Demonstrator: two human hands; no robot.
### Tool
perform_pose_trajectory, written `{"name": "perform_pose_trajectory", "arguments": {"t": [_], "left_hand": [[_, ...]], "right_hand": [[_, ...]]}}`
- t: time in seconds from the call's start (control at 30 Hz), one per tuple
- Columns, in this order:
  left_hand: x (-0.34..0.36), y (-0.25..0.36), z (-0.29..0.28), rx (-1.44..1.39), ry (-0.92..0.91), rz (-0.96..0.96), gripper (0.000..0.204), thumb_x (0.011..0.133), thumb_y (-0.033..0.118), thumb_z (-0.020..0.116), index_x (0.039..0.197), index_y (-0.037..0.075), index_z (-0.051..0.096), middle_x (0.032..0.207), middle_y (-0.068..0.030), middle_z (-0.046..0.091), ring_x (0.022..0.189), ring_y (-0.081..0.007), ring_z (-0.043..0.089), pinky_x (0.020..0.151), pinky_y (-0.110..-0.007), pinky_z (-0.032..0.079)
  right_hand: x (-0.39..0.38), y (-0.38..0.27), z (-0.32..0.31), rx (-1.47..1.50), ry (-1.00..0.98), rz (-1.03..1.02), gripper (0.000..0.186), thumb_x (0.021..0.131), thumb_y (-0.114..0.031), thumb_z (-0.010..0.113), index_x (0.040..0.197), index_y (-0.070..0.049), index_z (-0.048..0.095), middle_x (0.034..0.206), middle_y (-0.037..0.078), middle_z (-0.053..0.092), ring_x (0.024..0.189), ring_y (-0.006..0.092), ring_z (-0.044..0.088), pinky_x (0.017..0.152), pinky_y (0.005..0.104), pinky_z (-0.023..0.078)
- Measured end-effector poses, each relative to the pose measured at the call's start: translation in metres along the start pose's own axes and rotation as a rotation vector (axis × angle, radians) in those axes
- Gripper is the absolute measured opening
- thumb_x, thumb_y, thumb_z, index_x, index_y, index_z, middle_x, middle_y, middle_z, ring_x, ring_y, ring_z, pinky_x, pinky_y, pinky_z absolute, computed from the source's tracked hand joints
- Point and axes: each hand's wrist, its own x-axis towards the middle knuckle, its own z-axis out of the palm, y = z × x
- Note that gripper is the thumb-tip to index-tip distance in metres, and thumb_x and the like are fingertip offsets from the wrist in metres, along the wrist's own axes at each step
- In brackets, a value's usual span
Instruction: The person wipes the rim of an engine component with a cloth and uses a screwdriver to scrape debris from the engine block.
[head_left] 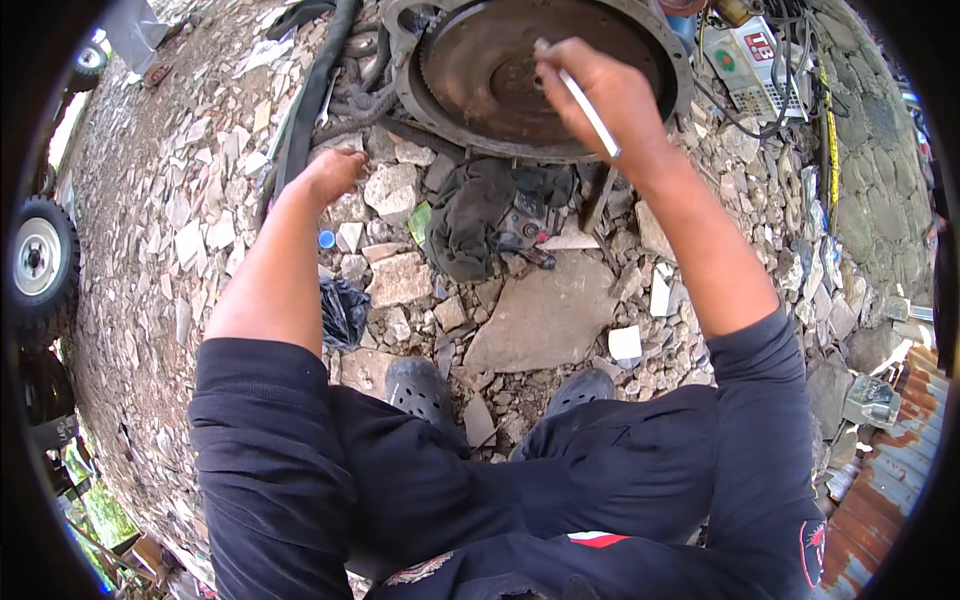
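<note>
A large rusty flywheel with a toothed rim sits inside a round metal housing in front of me. Over its centre, my right hand is closed around a flat silver bar that looks like a wrench handle. The bar's far end is hidden by my fingers. To the left and lower, my left hand reaches over the rubble beside dark hoses. Its fingers are stretched out, partly hidden, and nothing shows in them. Below the housing lies a dark cloth.
Broken stones and tile pieces cover the ground, with a flat slab before my shoes. A blue cap and black plastic bag lie left. Cables and a white box are far right. A wheel stands left; rusty corrugated sheet lies right.
</note>
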Motion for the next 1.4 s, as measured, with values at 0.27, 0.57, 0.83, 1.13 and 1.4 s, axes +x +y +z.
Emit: {"name": "perform_pose_trajectory", "arguments": {"t": [0.27,0.57,0.83,1.13,1.4], "left_hand": [[0.01,-0.01,0.011,0.066,-0.063,-0.022,0.044,0.1,0.032,0.044,0.135,0.009,0.056,0.122,-0.0081,0.067,0.095,-0.0187,0.063,0.064,-0.033,0.047],[0.051,-0.042,0.022,0.039,-0.071,0.102,0.038,0.098,0.024,0.047,0.129,0.005,0.061,0.117,-0.0125,0.068,0.099,-0.0222,0.065,0.079,-0.037,0.055],[0.051,-0.031,0.036,0.109,-0.113,0.13,0.044,0.099,0.031,0.045,0.133,0.006,0.058,0.114,-0.0109,0.069,0.087,-0.0213,0.064,0.077,-0.037,0.051],[0.045,-0.045,0.028,0.119,-0.044,0.099,0.037,0.095,0.024,0.048,0.122,0.005,0.064,0.113,-0.0158,0.069,0.106,-0.0304,0.064,0.091,-0.038,0.049],[0.032,0.026,-0.003,-0.531,0.186,0.173,0.037,0.099,0.02,0.047,0.129,0.002,0.058,0.117,-0.0135,0.067,0.097,-0.0196,0.063,0.085,-0.03,0.049]], "right_hand": [[-0.005,-0.003,-0.005,0.116,-0.144,0.035,0.015,0.091,-0.017,0.063,0.093,-0.002,0.063,0.087,0.018,0.067,0.081,0.0384,0.065,0.071,0.0434,0.053],[0.078,-0.019,-0.089,0.556,0.113,0.578,0.016,0.089,-0.012,0.062,0.1,0.0,0.063,0.082,0.008,0.07,0.067,0.0122,0.061,0.062,0.0286,0.051],[0.109,0.023,-0.047,0.51,-0.015,0.53,0.021,0.083,-0.017,0.07,0.093,0.002,0.073,0.079,0.009,0.072,0.071,0.0147,0.066,0.068,0.0283,0.05],[0.12,0.015,-0.062,0.184,0.062,0.43,0.029,0.088,-0.028,0.061,0.086,-0.001,0.072,0.078,0.018,0.071,0.078,0.0337,0.069,0.074,0.0408,0.052],[0.12,0.025,-0.065,0.159,-0.042,0.387,0.03,0.089,-0.028,0.062,0.09,0.0,0.071,0.079,0.019,0.07,0.078,0.0354,0.068,0.073,0.0414,0.051]]}}
